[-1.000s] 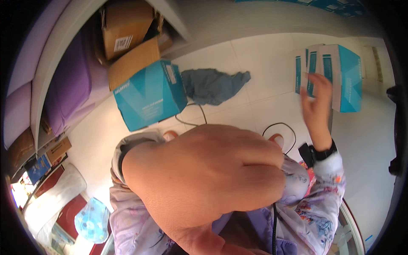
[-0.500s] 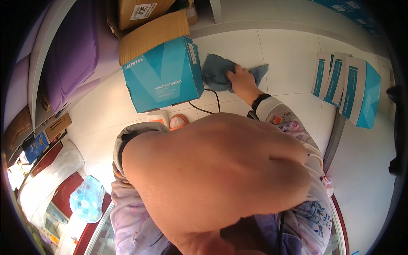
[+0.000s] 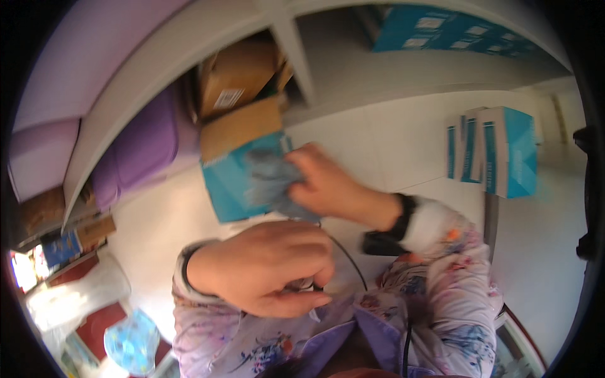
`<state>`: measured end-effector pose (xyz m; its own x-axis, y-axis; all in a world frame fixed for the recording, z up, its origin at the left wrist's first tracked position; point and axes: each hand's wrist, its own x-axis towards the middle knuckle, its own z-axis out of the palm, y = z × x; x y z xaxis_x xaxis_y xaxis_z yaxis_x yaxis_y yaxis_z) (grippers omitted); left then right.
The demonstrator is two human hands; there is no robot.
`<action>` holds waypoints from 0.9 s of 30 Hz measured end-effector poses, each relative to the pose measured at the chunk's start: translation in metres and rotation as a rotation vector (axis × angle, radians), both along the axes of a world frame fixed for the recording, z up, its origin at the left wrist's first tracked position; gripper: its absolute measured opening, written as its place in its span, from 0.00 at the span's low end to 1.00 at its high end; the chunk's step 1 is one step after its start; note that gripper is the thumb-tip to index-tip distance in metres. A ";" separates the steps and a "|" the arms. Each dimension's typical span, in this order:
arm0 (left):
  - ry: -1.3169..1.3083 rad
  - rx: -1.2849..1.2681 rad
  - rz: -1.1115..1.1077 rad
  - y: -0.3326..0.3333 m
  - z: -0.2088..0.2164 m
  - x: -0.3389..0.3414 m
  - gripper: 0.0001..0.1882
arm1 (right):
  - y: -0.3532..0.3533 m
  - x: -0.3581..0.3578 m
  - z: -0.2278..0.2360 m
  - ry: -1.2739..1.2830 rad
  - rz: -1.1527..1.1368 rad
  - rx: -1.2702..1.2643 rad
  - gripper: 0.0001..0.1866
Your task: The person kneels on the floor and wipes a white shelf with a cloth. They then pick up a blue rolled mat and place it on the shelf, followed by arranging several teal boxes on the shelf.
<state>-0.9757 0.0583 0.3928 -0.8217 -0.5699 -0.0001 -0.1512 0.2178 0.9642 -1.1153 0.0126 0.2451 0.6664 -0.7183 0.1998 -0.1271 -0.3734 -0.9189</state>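
A grey-blue cloth (image 3: 271, 179) hangs crumpled from my right hand (image 3: 331, 192), whose fingers are closed on its edge. The cloth is blurred by motion and covers part of the teal box (image 3: 230, 189) on the floor; whether it touches the box I cannot tell. My left hand (image 3: 265, 268) is nearer to me, in front of my body, with its fingers curled in toward the thumb. Something small and dark shows between thumb and fingers there, too little to name.
Several teal and white boxes (image 3: 504, 151) lean together on the right. Behind the teal box, an open brown carton (image 3: 236, 75) and a purple bin (image 3: 148, 142) sit under a pale shelf (image 3: 287, 38). A black cable (image 3: 353, 264) runs across the floor near my hands.
My right hand has lifted the cloth from the floor and brought it left, in front of the teal box. My left hand has lowered away from the camera. The view has shifted.
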 end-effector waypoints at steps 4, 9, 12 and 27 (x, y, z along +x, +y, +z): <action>-0.041 -0.071 0.146 -0.004 0.010 -0.010 0.08 | -0.021 0.029 0.022 -0.048 -0.191 0.001 0.19; -0.100 0.033 0.188 -0.008 0.002 -0.008 0.05 | -0.085 -0.058 0.018 -0.034 -0.447 0.214 0.17; -0.163 0.076 0.207 -0.013 -0.014 -0.015 0.05 | -0.174 -0.114 0.009 -0.020 -0.923 -0.285 0.20; 0.140 0.130 0.870 -0.141 -0.088 -0.091 0.20 | -0.324 -0.177 -0.009 -0.073 -1.174 -0.747 0.16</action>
<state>-1.0667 -0.0825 0.3053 -0.0956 -0.9946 -0.0401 -0.0906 -0.0314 0.9954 -1.2920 -0.3114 0.2356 -0.2732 -0.5529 0.7872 -0.6654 -0.4824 -0.5697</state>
